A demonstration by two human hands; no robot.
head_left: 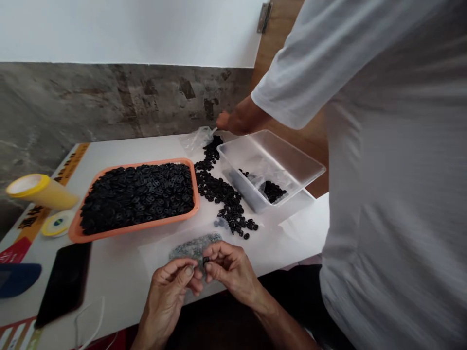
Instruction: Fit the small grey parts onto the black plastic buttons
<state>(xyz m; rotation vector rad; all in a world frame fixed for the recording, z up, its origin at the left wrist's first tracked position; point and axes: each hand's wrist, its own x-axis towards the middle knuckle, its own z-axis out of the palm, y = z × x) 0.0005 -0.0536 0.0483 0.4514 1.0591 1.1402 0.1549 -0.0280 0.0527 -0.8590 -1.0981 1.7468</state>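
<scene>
Head view: 1 small black piece (206, 260) sits in the pinched thumb and forefinger of the right hand (235, 274), the nearer of the 2 hands, and lies toward 2 o'clock from the left hand (165, 294), whose fingertips are drawn narrow, contents indeterminable. The piece's pointing direction and long axis are too small to tell; a clear bag of small grey pieces (197, 243) lies just beyond, at 12 o'clock.

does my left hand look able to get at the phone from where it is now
Probably yes: between the left hand and the phone lies bare tabletop, crossed only by a thin white cable, and the orange tray sits farther back.
</scene>
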